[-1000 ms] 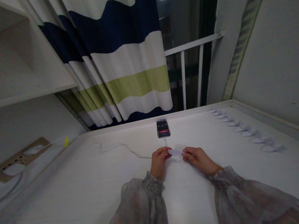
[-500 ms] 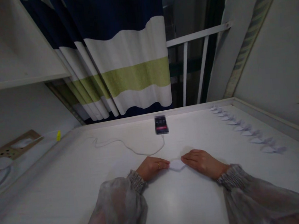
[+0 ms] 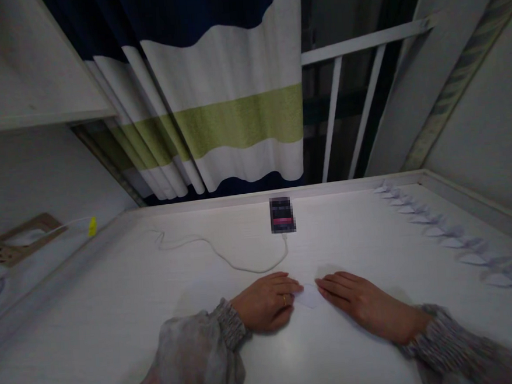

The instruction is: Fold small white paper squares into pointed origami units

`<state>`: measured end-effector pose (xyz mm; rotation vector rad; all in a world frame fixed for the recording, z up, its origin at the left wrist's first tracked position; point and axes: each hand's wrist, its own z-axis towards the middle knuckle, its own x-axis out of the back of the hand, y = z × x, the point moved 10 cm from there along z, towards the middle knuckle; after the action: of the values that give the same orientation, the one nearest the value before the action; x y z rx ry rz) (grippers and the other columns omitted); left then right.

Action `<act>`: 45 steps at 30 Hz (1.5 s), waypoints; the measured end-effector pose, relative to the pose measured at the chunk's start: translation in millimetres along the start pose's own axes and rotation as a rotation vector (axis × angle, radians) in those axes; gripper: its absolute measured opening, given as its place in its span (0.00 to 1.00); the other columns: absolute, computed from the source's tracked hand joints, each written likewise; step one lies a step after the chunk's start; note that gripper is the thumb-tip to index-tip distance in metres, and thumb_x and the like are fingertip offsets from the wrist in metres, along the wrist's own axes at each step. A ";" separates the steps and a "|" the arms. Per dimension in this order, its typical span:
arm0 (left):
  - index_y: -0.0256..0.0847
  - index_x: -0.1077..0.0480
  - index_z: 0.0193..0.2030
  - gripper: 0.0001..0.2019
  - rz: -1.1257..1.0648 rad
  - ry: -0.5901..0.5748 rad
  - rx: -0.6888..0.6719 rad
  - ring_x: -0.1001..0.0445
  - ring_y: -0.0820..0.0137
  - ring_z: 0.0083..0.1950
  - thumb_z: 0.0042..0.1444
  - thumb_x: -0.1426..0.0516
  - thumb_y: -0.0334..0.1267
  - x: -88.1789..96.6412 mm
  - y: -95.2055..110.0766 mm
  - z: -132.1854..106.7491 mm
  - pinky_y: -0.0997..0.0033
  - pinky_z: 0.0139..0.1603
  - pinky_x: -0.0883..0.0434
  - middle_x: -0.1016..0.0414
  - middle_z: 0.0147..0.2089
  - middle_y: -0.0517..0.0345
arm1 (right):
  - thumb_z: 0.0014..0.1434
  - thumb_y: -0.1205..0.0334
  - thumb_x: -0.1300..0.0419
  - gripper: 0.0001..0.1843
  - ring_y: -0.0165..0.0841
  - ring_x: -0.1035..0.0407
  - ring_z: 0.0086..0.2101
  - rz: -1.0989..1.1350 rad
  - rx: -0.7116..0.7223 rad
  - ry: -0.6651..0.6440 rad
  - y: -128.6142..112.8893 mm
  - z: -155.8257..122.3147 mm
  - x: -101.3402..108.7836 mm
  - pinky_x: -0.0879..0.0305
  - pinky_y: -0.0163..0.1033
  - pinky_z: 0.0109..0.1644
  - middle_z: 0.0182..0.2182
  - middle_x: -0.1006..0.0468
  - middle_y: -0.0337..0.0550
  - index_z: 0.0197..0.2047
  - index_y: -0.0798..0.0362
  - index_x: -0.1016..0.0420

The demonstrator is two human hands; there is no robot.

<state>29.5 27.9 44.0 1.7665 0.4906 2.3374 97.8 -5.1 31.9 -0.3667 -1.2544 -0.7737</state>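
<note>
A small folded piece of white paper (image 3: 308, 296) lies flat on the white table (image 3: 116, 319), between my two hands. My left hand (image 3: 267, 301) rests on the table with its fingers stretched out, and their tips press the paper's left edge. A ring sits on one of its fingers. My right hand (image 3: 361, 303) lies flat with the fingers extended, their tips on the paper's right edge. Both arms wear sheer grey sleeves with gathered cuffs.
A phone (image 3: 281, 215) lies at the table's far edge, with a white cable (image 3: 225, 257) running left toward a power strip (image 3: 9, 244). Several small folded paper pieces (image 3: 443, 231) line the table's right side. A striped curtain (image 3: 233, 111) and a white railing (image 3: 362, 79) stand behind.
Both hands lowered the folded paper from the air onto the table and now press it flat. The camera has tilted down and moved closer.
</note>
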 end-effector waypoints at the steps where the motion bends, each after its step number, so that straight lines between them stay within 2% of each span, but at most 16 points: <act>1: 0.35 0.29 0.36 0.11 0.001 -0.002 0.002 0.33 0.64 0.51 0.51 0.51 0.30 -1.5 0.5 1.4 0.60 0.57 0.42 0.29 0.48 0.44 | 0.60 0.69 0.57 0.18 0.37 0.33 0.44 0.020 -0.013 0.004 1.1 0.7 0.3 0.34 0.45 0.47 0.46 0.27 0.50 0.50 0.56 0.33; 6: 0.38 0.29 0.36 0.12 0.001 0.016 0.015 0.30 0.66 0.43 0.53 0.53 0.32 1.3 2.1 5.8 0.60 0.52 0.40 0.26 0.41 0.47 | 0.60 0.68 0.56 0.17 0.35 0.34 0.43 0.178 -0.084 0.031 11.0 0.8 3.1 0.35 0.46 0.48 0.45 0.27 0.50 0.49 0.54 0.32; 11: 0.39 0.32 0.45 0.14 0.024 -0.010 0.042 0.31 0.65 0.42 0.54 0.53 0.34 5.7 3.3 5.8 0.61 0.53 0.44 0.26 0.36 0.48 | 0.59 0.68 0.54 0.16 0.35 0.33 0.43 0.294 -0.124 0.058 21.8 -1.6 12.1 0.35 0.46 0.47 0.43 0.26 0.49 0.44 0.54 0.28; 14: 0.41 0.33 0.45 0.14 0.023 -0.001 0.061 0.32 0.66 0.40 0.52 0.51 0.35 7.0 4.1 6.5 0.62 0.54 0.46 0.26 0.34 0.50 | 0.58 0.68 0.54 0.17 0.36 0.35 0.46 0.317 -0.164 0.100 21.0 2.5 17.1 0.38 0.49 0.50 0.45 0.27 0.51 0.47 0.55 0.30; 16: 0.42 0.32 0.44 0.14 0.054 -0.012 0.056 0.33 0.66 0.41 0.52 0.51 0.35 4.8 6.9 6.9 0.62 0.55 0.47 0.26 0.35 0.51 | 0.58 0.64 0.52 0.20 0.38 0.42 0.53 0.318 -0.139 0.060 9.2 9.1 12.7 0.47 0.52 0.56 0.52 0.34 0.52 0.54 0.55 0.37; 18: 0.43 0.31 0.43 0.13 0.097 -0.025 0.050 0.34 0.66 0.42 0.53 0.51 0.36 1.6 10.3 6.4 0.62 0.55 0.48 0.25 0.38 0.51 | 0.58 0.57 0.51 0.24 0.38 0.49 0.57 0.327 -0.101 -0.033 -5.8 14.9 2.8 0.56 0.53 0.60 0.55 0.38 0.52 0.57 0.55 0.42; 22: 0.45 0.30 0.43 0.12 0.133 0.028 0.107 0.35 0.64 0.44 0.53 0.49 0.39 1.4 11.7 0.7 0.59 0.55 0.51 0.25 0.40 0.52 | 0.59 0.52 0.54 0.28 0.38 0.51 0.58 0.330 -0.120 -0.157 -16.4 14.2 -9.9 0.62 0.55 0.60 0.57 0.42 0.53 0.60 0.55 0.48; 28: 0.53 0.32 0.45 0.13 0.101 0.185 0.284 0.36 0.63 0.51 0.52 0.47 0.42 2.9 4.1 -17.6 0.50 0.59 0.63 0.28 0.48 0.58 | 0.60 0.52 0.56 0.27 0.37 0.51 0.58 0.380 -0.156 -0.191 -9.1 1.6 -10.7 0.65 0.56 0.60 0.58 0.44 0.48 0.61 0.49 0.53; 32: 0.54 0.33 0.47 0.15 0.084 0.232 0.333 0.37 0.61 0.53 0.51 0.47 0.44 0.8 0.4 -27.0 0.47 0.58 0.67 0.29 0.49 0.57 | 0.61 0.53 0.56 0.26 0.36 0.52 0.58 0.399 -0.167 -0.202 -4.9 -7.1 -12.1 0.65 0.55 0.60 0.59 0.44 0.46 0.61 0.46 0.53; 39: 0.58 0.38 0.52 0.17 0.111 0.161 0.342 0.38 0.59 0.55 0.54 0.49 0.45 -2.0 -1.6 -33.5 0.42 0.56 0.72 0.31 0.52 0.57 | 0.61 0.54 0.58 0.24 0.36 0.52 0.58 0.398 -0.207 -0.203 2.1 -24.3 -8.9 0.64 0.56 0.60 0.58 0.44 0.45 0.61 0.45 0.53; 45: 0.58 0.42 0.54 0.17 0.129 0.095 0.343 0.40 0.60 0.58 0.56 0.53 0.44 -2.8 -3.0 -41.4 0.42 0.55 0.75 0.34 0.54 0.57 | 0.62 0.55 0.58 0.23 0.36 0.50 0.58 0.408 -0.242 -0.206 4.3 -24.7 -7.6 0.62 0.57 0.60 0.57 0.41 0.44 0.60 0.44 0.49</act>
<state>-9.5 23.3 30.3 1.8819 0.8623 2.5593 117.5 -15.5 18.1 -0.8885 -1.2236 -0.5439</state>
